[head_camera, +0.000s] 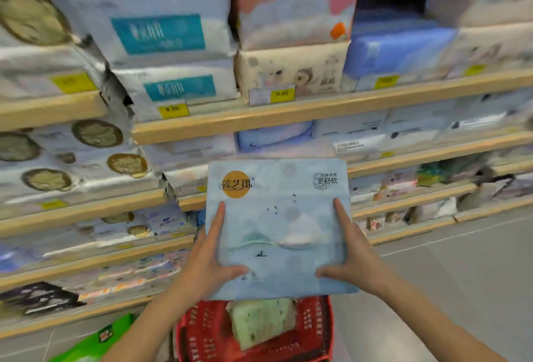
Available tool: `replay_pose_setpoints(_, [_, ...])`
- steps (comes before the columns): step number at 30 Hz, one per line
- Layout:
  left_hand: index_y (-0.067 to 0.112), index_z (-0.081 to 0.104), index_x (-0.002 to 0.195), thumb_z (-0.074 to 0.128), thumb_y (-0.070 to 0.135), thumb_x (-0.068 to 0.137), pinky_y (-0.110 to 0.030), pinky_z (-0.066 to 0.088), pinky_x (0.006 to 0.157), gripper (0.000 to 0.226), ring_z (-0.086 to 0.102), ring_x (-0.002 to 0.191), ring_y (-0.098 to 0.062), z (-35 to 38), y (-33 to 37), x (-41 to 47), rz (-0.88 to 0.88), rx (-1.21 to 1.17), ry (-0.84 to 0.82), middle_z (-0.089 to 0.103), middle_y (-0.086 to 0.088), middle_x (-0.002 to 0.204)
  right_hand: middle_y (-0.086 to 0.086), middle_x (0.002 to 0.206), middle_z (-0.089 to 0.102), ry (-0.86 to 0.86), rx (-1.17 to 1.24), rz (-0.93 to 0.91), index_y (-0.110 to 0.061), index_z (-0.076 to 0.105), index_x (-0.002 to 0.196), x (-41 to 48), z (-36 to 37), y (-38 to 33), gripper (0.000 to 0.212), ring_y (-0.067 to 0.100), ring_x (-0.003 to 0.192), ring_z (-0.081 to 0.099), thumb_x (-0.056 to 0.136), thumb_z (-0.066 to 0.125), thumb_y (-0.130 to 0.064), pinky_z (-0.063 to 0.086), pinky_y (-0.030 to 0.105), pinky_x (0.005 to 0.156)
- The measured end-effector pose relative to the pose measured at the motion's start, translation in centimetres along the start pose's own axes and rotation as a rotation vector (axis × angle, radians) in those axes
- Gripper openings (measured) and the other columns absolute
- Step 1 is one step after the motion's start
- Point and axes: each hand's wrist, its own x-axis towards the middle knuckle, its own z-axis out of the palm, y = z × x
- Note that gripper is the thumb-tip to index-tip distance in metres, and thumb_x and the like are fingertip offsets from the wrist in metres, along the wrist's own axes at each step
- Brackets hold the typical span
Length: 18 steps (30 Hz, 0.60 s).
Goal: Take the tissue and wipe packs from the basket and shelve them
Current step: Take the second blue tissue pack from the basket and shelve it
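Both hands, left (207, 263) and right (350, 257), grip the pale blue soft tissue pack (278, 229) by its sides, keeping it flat above the red plastic basket (320, 330) for shelving.

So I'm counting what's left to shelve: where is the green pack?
In the head view, the green pack lies in the red basket, bottom centre, under the blue pack held in both hands.
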Motion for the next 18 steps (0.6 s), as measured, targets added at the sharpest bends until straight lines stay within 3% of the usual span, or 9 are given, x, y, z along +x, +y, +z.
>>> replay_pose_setpoints(5, [0.059,-0.017,0.134,0.058,0.085,0.045,-0.044,0.035,0.107,0.12,0.015,0.143,-0.018,-6.2,7.6,-1.9,0.176,0.063,0.092,0.004,0.012,0.156,0.0,0.154,0.015,0.142,-0.041,-0.12,-0.043,-0.019,0.136,-3.6,-6.4,-8.0,0.13,0.022,0.137,0.025,0.056,0.084,-0.036,0.034,0.031,0.097])
replay_pose_setpoints(7, [0.062,-0.017,0.132,0.065,0.078,0.046,-0.04,0.033,0.108,0.12,0.016,0.142,-0.016,-8.7,10.5,-2.8,0.228,0.065,0.139,0.006,0.006,0.157,0.002,0.153,0.017,0.204,-0.067,-0.169,-0.042,-0.018,0.136,-4.9,-8.8,-11.3,0.13,0.023,0.137,0.027,0.055,0.084,-0.038,0.033,0.029,0.096])
replay_pose_setpoints(11, [0.056,-0.014,0.134,0.081,0.047,0.058,-0.034,0.024,0.112,0.122,0.013,0.143,-0.014,-12.9,16.5,-3.9,0.356,0.089,0.206,0.005,0.006,0.157,0.006,0.149,0.028,0.352,-0.103,-0.208,-0.044,-0.016,0.138,-7.3,-13.3,-16.5,0.131,0.025,0.134,0.031,0.054,0.084,-0.039,0.035,0.036,0.102])
replay_pose_setpoints(18, [0.05,-0.011,0.136,0.081,0.044,0.057,-0.033,0.024,0.11,0.122,0.015,0.139,-0.011,-18.6,25.8,-3.4,0.557,0.11,0.339,0.009,0.011,0.152,0.004,0.148,0.027,0.535,-0.131,-0.341,-0.036,-0.009,0.142,-8.8,-21.8,-23.7,0.133,0.021,0.137,0.026,0.05,0.087,-0.033,0.028,0.027,0.105])
